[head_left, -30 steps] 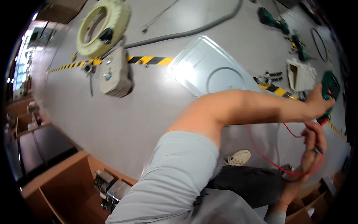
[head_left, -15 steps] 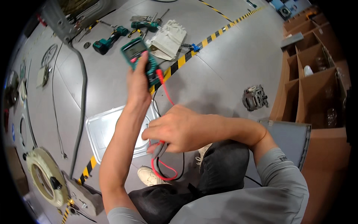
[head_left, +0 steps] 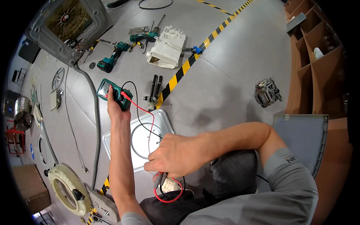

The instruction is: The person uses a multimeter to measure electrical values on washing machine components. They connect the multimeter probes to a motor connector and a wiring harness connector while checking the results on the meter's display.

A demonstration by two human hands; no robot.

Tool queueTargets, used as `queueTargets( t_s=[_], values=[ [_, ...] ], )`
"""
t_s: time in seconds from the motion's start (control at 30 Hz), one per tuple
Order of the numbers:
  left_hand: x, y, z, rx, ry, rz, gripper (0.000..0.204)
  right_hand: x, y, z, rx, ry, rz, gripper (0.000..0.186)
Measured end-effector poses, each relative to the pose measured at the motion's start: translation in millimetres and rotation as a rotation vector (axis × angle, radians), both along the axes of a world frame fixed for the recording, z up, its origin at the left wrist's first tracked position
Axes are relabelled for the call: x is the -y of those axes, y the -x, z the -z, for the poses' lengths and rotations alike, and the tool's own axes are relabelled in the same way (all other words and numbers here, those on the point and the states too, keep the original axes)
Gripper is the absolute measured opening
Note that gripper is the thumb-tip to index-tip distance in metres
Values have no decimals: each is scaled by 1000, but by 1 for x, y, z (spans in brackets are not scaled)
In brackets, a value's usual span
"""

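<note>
A green multimeter [head_left: 103,90] is in my left hand [head_left: 119,113], held up off the floor, with my thumb on its front. A red and a black lead run from its lower end to my right hand [head_left: 178,154]. That hand is closed around two grey-handled test probes [head_left: 161,178], whose handles stick out below the fist; their tips are hidden. Red and black wire loops hang beneath. Under my hands lies a silvery-white rectangular panel [head_left: 164,122] with a circular ring mark, partly covered by my left forearm.
Beyond are black-handled pliers [head_left: 155,87], a white plastic housing [head_left: 168,47] and a green cordless drill [head_left: 112,58]. A motor [head_left: 267,93] sits at right, near a compartmented cardboard box [head_left: 306,88]. At left run a grey hose [head_left: 97,127] and a cream ring-shaped part [head_left: 56,187].
My left hand has brought the multimeter leftward and nearer, turning it, which uncovers the pliers. My right hand still grips the probes, slightly lower in view. The whole view has shifted a little.
</note>
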State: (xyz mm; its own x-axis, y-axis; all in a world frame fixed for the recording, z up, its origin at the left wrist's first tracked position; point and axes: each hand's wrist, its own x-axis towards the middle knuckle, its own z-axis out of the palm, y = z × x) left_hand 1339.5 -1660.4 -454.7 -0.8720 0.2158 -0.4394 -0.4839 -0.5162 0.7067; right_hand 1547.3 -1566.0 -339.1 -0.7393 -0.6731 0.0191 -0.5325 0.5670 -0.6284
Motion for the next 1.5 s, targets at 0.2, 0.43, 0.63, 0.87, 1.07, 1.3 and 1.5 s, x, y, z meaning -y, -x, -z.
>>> queueTargets(
  t_s=[0.2, 0.43, 0.63, 0.87, 1.07, 1.3, 1.5],
  values=[
    [-9, -4, 11, 18, -38, 60, 31, -6, -1, -5, -88, 81, 93, 24],
    [-3, 2, 22, 7, -55, 101, 29, -2, 4, -7, -185, 173, 148, 27],
    [-18, 1, 8, 7, -53, 108, 30, -5, -2, -13, -153, 126, 150, 25],
    [-4, 2, 33, -134, -8, 220, 24, 1, 2, 5, -228, 106, 93, 19],
    [-26, -15, 14, -70, 48, 236, 30, -9, -22, -10, -178, 54, 57, 24],
    [-19, -6, 15, -48, 110, 223, 40, 5, -9, -2, -234, 66, 61, 27],
    [-13, 5, 33, 14, 26, 297, 40, 5, -8, -4, -190, 76, 49, 28]
  ],
)
